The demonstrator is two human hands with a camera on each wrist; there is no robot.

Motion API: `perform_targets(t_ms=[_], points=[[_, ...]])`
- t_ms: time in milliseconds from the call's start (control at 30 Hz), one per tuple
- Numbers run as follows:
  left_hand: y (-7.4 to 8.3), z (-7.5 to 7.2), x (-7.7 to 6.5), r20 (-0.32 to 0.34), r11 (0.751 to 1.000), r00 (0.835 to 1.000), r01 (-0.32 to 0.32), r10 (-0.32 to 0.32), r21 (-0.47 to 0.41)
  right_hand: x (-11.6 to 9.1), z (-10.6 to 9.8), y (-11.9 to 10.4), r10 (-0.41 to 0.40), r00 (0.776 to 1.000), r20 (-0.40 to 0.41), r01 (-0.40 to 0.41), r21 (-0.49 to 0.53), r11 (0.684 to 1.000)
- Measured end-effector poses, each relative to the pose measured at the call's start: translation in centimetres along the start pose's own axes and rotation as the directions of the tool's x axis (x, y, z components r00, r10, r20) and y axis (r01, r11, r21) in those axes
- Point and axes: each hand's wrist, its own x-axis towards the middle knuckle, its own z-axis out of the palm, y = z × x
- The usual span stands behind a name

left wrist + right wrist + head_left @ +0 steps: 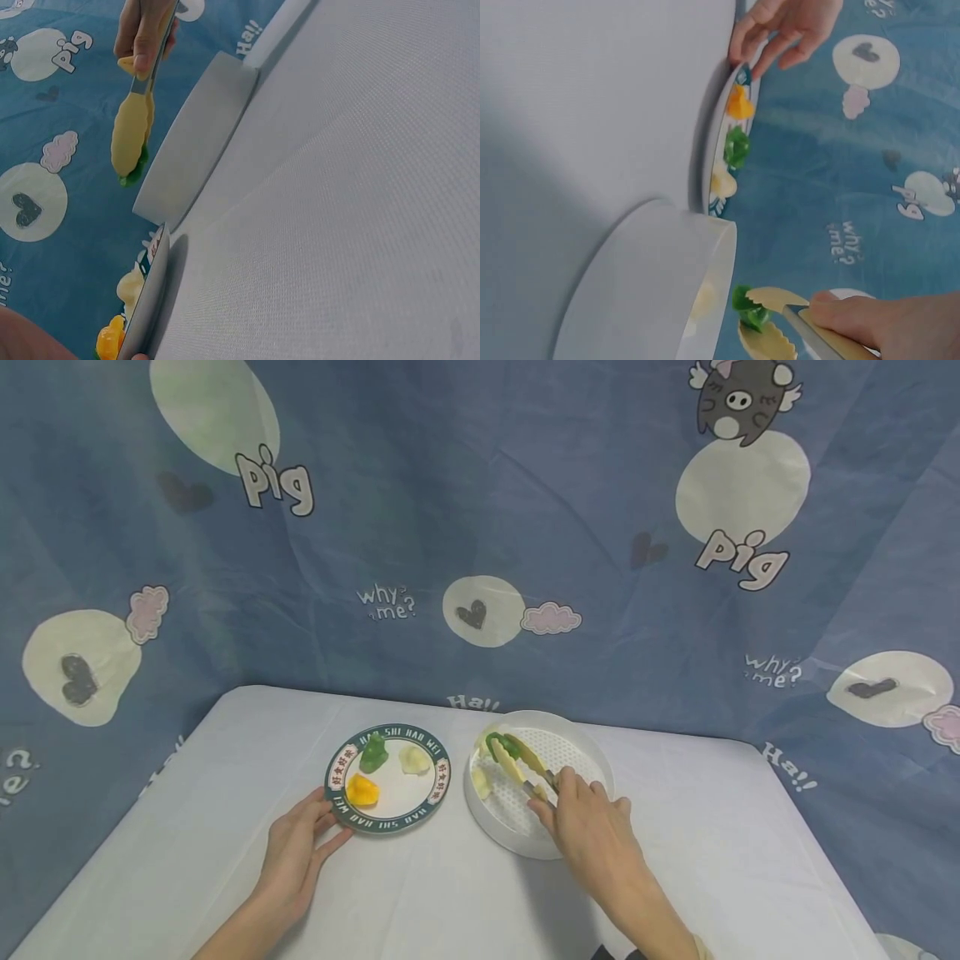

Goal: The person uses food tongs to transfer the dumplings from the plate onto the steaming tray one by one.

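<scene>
My right hand (pixel 592 827) grips yellow-tipped metal tongs (pixel 535 760) over a round white container (pixel 498 831) with a perforated floor. Between the tong tips is a crumpled green piece (pixel 751 307), above the container's rim in the right wrist view. Pale pieces (pixel 481 782) lie at the container's left side. My left hand (pixel 294 852) holds the near-left rim of a green-edged plate (pixel 397 793), with a fingertip showing beneath it in the left wrist view. On the plate sit a green piece (pixel 373 753), a pale piece (pixel 414 760) and an orange-yellow piece (pixel 363 791).
The plate and container stand close together on a white-covered table (pixel 420 893). Behind it hangs a blue printed cloth (pixel 390 543). Dark objects (pixel 618 953) show partly at the bottom edge of the head view.
</scene>
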Motion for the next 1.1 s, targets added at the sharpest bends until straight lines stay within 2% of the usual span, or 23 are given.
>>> perform_targets(t_ms=[433, 600, 867, 1100], points=[[0.1, 0.1, 0.0, -0.01, 1.0, 1.0, 0.003, -0.003, 0.008, -0.3, 0.3, 0.1, -0.014, 0.997, -0.082, 0.005, -0.102, 0.995], [0.0, 0.1, 0.1, -0.006, 1.0, 1.0, -0.002, 0.002, 0.006, -0.3, 0.4, 0.0, 0.008, 0.996, -0.085, -0.015, -0.078, 0.997], [0.0, 0.1, 0.1, -0.009, 1.0, 1.0, 0.01, -0.01, 0.008, -0.4, 0.6, -0.4, -0.005, 0.996, -0.084, -0.001, -0.07, 0.998], [0.0, 0.0, 0.1, 0.018, 1.0, 1.0, -0.026, 0.026, 0.004, 0.0, 0.7, -1.3, 0.002, 0.999, -0.053, -0.005, -0.055, 0.998]])
